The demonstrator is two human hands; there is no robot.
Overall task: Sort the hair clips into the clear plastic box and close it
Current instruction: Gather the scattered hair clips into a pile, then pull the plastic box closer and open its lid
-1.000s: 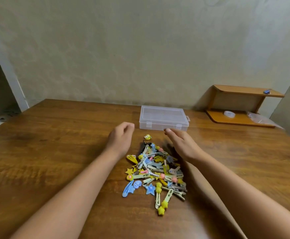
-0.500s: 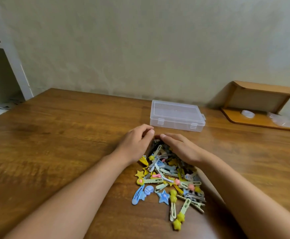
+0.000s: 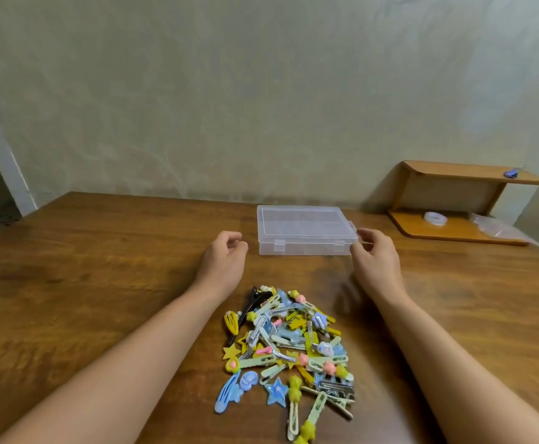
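Clear plastic box [image 3: 306, 233]: lidded, far on surface [image 3: 101, 267]; likely light, rigid, slick. Grip sides; front latches [image 3: 279, 245]. Hair clips [image 3: 289, 350]: heaped near. Left hand [image 3: 225, 261], right hand [image 3: 375, 257]: loosely curled, empty, flanking box.

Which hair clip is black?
The long thin black clip at the pile's far left edge, nearest the left hand. All the others are yellow, blue, green or pink.
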